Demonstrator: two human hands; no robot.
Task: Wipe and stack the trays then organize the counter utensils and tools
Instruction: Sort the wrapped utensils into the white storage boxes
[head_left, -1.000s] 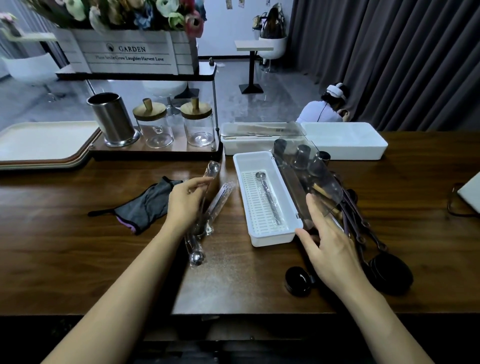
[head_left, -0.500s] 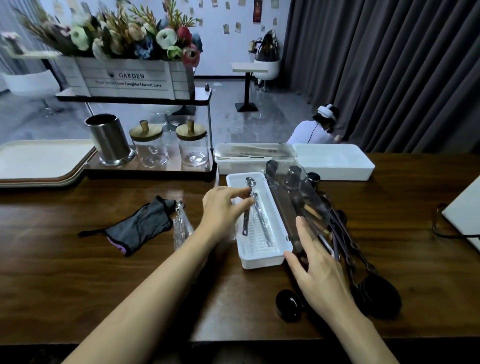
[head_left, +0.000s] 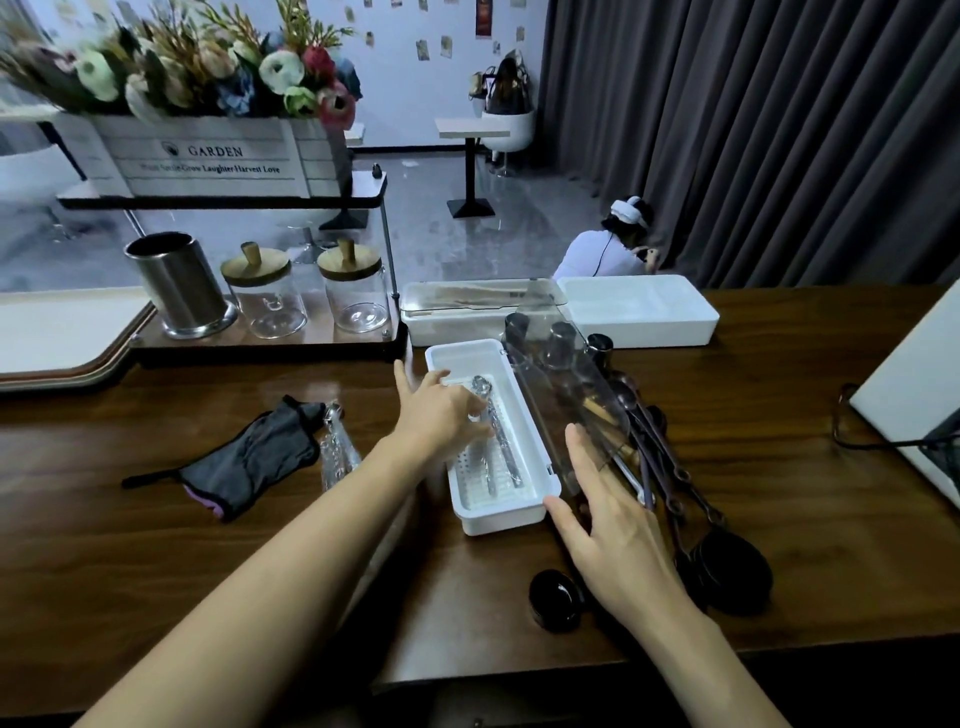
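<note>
Your left grip (head_left: 441, 410) is down inside the white rectangular plastic box (head_left: 498, 519) in the middle of the dark wooden table (head_left: 130, 571), fingertips bent onto a plastic-wrapped metal spoon (head_left: 501, 436); whether it pinches that spoon or only touches it, I cannot tell; your right grip (head_left: 615, 535) is flat, fingers straight against the clear hinged lid (head_left: 566, 384), holding nothing.

By my reading the tray work looks done; the cream trays (head_left: 52, 332) sit stacked at far left, the grey cloth (head_left: 249, 457) lies crumpled at left; the sorting is only partway. More wrapped spoons (head_left: 337, 447) wait beside the cloth; dark long-handled measuring spoons (head_left: 670, 467) sprawl right of the box; a small black round cup (head_left: 556, 603) sits near your right wrist; all of it is yet to be put away.

Writing now: the white wooden flower crate (head_left: 208, 156) at far left reads "GARDEN", then "Grow Laughter Harvest Love"; that line's first words blur.
</note>
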